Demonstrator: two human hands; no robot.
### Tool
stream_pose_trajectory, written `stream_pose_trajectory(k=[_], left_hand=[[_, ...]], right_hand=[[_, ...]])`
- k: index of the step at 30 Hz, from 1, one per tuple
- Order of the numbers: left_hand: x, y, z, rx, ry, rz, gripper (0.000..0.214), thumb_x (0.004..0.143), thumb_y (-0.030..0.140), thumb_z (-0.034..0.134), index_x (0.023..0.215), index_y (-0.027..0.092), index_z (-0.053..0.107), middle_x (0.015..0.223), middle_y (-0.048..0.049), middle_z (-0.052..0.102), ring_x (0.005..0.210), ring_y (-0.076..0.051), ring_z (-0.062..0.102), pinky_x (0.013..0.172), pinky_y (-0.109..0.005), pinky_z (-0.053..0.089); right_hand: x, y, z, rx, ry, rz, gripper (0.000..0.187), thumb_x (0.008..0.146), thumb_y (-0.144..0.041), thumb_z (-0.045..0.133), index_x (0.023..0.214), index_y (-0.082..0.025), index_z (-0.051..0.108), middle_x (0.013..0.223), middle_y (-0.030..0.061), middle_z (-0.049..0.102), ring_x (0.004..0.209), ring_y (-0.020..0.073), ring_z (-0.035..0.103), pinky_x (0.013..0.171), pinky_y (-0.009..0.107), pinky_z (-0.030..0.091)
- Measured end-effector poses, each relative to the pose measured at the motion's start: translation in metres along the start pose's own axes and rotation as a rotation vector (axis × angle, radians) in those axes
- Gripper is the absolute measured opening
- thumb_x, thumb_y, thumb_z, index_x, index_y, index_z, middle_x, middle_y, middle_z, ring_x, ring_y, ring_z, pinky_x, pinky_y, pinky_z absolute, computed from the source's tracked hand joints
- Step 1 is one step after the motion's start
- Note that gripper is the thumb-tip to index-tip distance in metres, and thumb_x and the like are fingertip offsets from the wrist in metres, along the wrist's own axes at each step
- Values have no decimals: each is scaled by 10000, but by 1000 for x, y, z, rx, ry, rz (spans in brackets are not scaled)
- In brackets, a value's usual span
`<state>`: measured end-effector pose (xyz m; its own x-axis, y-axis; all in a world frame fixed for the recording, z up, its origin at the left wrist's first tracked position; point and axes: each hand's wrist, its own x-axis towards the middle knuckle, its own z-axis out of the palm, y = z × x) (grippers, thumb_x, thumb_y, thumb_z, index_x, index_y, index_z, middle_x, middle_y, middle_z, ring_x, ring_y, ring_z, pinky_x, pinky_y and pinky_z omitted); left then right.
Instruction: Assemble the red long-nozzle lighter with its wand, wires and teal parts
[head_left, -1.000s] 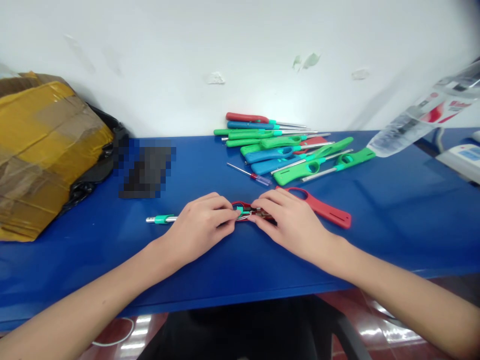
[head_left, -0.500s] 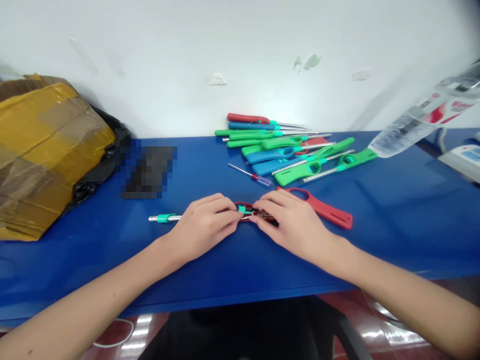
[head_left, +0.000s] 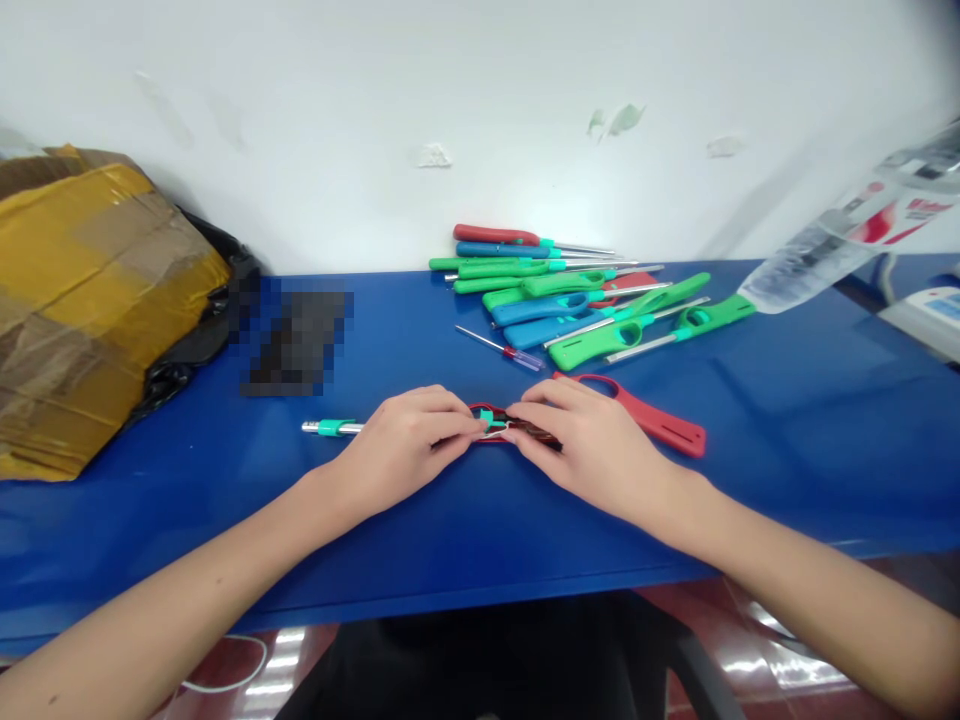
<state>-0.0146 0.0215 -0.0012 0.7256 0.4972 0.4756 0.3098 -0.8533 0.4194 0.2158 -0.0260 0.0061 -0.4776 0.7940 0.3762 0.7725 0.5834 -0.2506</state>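
My left hand (head_left: 405,450) and my right hand (head_left: 592,450) meet over a small red lighter part (head_left: 517,425), pinching it between their fingertips. A teal piece (head_left: 487,417) and a thin wire show at its middle. From under my left hand, a metal lighter nozzle with a teal collar (head_left: 334,428) runs left. A red lighter handle shell (head_left: 660,425) lies just beyond my right hand. Farther back are a small red-handled screwdriver (head_left: 510,355) and a heap of red, green and blue utility lighters (head_left: 570,300).
A cardboard parcel with yellow tape (head_left: 82,310) and a black plastic bag (head_left: 202,340) sit at the left of the blue table (head_left: 480,540). A pixelated object (head_left: 296,340) lies nearby. A clear plastic bag (head_left: 817,245) hangs in at right, before a white wall.
The metal nozzle has slid slightly right, and my hands have drawn a little closer around the red part. Both hands keep hold of it.
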Motion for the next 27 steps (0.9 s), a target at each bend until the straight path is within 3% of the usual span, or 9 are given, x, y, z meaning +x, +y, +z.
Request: stream_pose_trajectory(k=[6, 16, 27], left_hand=[[-2, 1, -1, -1, -20, 6, 167, 911, 98, 597, 967, 143, 747, 934, -62, 732, 835, -163, 667, 743, -267, 565], [-2, 2, 6, 64, 74, 34, 134, 905, 103, 609, 915, 158, 731, 912, -37, 757, 800, -147, 693, 721, -250, 572], [2, 4, -3, -29, -15, -35, 174, 920, 116, 577, 952, 173, 739, 912, -41, 754, 820, -150, 689, 734, -251, 571]], right_hand=[[3, 8, -10, 75, -129, -6, 238, 961, -171, 518, 1068, -173, 730, 1037, 82, 697, 895, 207, 665, 825, 355, 558], [6, 9, -4, 134, -81, 79, 205, 961, -186, 535, 999, -170, 736, 948, 60, 705, 866, 190, 657, 805, 323, 541], [6, 9, -4, 108, -81, 74, 214, 960, -187, 522, 989, -185, 734, 941, 63, 707, 874, 190, 662, 811, 323, 548]])
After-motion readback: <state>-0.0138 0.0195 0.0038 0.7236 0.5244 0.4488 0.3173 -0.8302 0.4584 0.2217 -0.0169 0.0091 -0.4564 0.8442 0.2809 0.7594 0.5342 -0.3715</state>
